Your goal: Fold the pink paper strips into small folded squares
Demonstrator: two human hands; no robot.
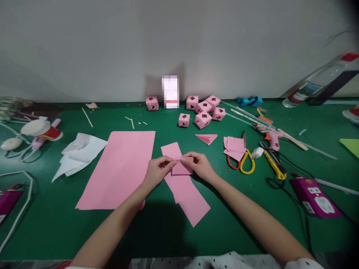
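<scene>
My left hand (157, 171) and my right hand (198, 164) meet over the middle of the green table (56, 220). Both pinch the top edge of a small pink paper piece (182, 167), which is folded over at that edge. Under it lie pink paper strips (186, 192) running toward me. A large pink sheet (120, 170) lies just left of my left hand. Several folded pink paper cubes (203, 110) sit at the back centre.
Scissors with red and yellow handles (242, 160), small pink squares (234, 145), a folded pink triangle (206, 138), a pink glue gun (270, 136) and a purple power strip (315, 197) lie right. White paper (80, 153) and a glue tub (42, 130) lie left.
</scene>
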